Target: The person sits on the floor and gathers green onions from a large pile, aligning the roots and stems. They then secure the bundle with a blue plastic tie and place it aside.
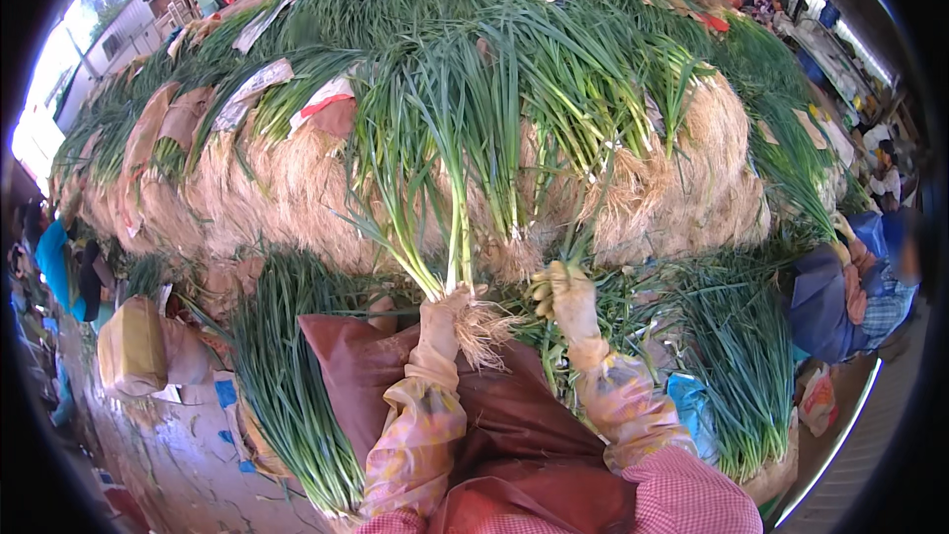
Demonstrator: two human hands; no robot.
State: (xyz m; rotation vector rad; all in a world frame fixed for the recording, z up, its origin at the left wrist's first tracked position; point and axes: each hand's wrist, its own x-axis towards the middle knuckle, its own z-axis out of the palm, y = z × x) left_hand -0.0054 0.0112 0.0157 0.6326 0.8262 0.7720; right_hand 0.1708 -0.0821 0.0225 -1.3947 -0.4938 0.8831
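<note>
My left hand (442,304), in a pale glove, grips a few long green allium stalks (458,230) near their base. Their white stem ends and stringy roots (482,330) hang over the brown apron (519,400) on my lap. My right hand (567,295), also gloved, is a little to the right with its fingers curled. Green leaf pieces show just above it; whether it grips them is unclear. Beyond both hands rises a large heap of rooted stalks (445,7), roots facing me. A loose bunch (511,185) hangs down its near side.
Trimmed-looking stalks lie in a pile to my left (289,378) and another to my right (741,363). A yellowish plastic jug (133,348) stands at the left, a blue bag (693,411) at the right. A person (852,289) sits at the right; others are farther back.
</note>
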